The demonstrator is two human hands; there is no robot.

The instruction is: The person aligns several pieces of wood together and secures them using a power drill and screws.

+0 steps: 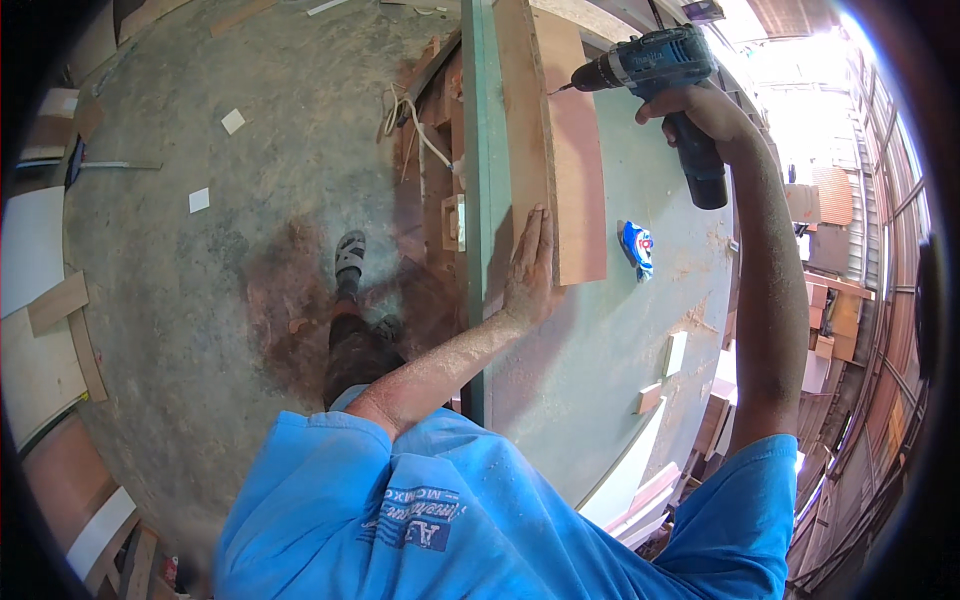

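Note:
My right hand [705, 115] is wrapped round the handle of a dark teal cordless drill [660, 58], raised over the workbench at the far right. Its thin bit points left, with the tip close to the edge of a long brown board [528, 120]; whether they touch I cannot tell. My left hand [533, 268] lies with stretched fingers against the near end of that board. Just right of it is a flat reddish plywood panel [578, 165], resting on the grey-green workbench [650, 180].
A blue and white packet [637, 250] lies on the bench, with sawdust and small offcuts [649, 399] nearer me. Below the bench's left side are wood pieces and a pale cable [425, 140]. White sheets [35, 250] and boards line the left of the concrete floor [270, 90].

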